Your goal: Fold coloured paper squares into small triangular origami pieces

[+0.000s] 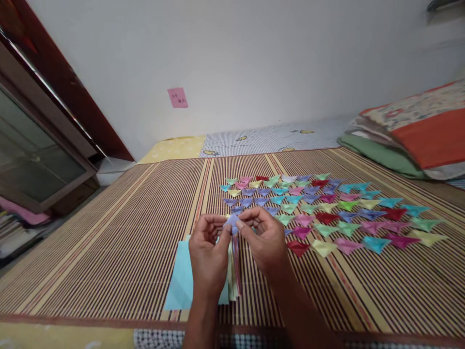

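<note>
Between my two hands is a small piece of folded lavender paper [233, 223], pinched at both sides. My left hand [209, 249] grips its left side with thumb and fingers. On the other side, my right hand [264, 237] has its thumb pressed on the paper's right edge, with the fingers curled behind. Below and partly behind my left hand lies a stack of coloured paper [179, 281], light blue on top, with yellow and pink edges showing at its right. Rows of folded paper shapes [325, 217] in many colours spread to the right of my hands.
A striped woven mat [119, 252] covers the bed. Folded bedding and a pillow [432, 128] are piled at the right by the wall. A pink note [178, 98] is stuck on the white wall. A glass-fronted cabinet [32, 140] stands at the left.
</note>
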A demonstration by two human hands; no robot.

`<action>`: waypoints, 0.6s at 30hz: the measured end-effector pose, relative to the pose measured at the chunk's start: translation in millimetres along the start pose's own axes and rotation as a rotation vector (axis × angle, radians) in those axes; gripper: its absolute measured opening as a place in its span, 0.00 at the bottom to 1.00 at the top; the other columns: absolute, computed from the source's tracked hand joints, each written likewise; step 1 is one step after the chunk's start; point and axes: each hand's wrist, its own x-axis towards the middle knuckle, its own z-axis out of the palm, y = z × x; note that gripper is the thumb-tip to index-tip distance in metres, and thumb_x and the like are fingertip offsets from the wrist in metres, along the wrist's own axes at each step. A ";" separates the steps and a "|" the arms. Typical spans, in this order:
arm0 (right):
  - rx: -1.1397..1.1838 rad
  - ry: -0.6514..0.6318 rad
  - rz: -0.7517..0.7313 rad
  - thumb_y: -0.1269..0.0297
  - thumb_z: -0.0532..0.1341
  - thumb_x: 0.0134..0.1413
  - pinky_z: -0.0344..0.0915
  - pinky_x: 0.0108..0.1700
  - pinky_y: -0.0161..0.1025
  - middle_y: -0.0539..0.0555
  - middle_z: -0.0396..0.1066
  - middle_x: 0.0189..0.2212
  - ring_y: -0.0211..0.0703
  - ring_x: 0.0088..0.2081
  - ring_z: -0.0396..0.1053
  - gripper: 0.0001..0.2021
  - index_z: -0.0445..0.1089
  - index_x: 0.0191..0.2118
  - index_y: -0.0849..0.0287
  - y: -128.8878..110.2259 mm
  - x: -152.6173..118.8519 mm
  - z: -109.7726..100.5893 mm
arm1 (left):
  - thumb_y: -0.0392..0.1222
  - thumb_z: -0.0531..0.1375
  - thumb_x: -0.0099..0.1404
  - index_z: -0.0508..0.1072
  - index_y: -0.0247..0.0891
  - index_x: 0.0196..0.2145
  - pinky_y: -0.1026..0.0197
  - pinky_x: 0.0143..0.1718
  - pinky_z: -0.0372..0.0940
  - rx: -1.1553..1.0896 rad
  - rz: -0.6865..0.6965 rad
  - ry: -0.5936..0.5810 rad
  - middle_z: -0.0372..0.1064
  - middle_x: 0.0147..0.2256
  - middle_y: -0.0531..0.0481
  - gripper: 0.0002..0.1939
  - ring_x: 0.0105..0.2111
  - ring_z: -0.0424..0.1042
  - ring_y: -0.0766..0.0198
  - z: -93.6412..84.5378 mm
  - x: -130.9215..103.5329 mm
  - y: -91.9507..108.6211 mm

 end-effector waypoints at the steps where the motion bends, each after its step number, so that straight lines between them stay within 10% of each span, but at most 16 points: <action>1: -0.003 0.003 -0.005 0.68 0.66 0.56 0.70 0.38 0.39 0.50 0.74 0.31 0.42 0.34 0.73 0.02 0.72 0.34 0.56 0.0 -0.1 -0.3 | 0.39 0.72 0.58 0.73 0.38 0.37 0.65 0.39 0.71 -0.033 -0.032 -0.001 0.76 0.33 0.53 0.12 0.34 0.76 0.65 0.2 0.6 -0.1; 18: 0.037 -0.184 0.124 0.60 0.66 0.56 0.66 0.29 0.36 0.46 0.70 0.21 0.38 0.24 0.68 0.10 0.70 0.26 0.57 -5.8 4.5 -4.2 | 0.46 0.69 0.61 0.76 0.36 0.27 0.64 0.31 0.66 0.039 -0.081 -0.121 0.72 0.25 0.52 0.12 0.28 0.70 0.64 -9.4 4.9 1.7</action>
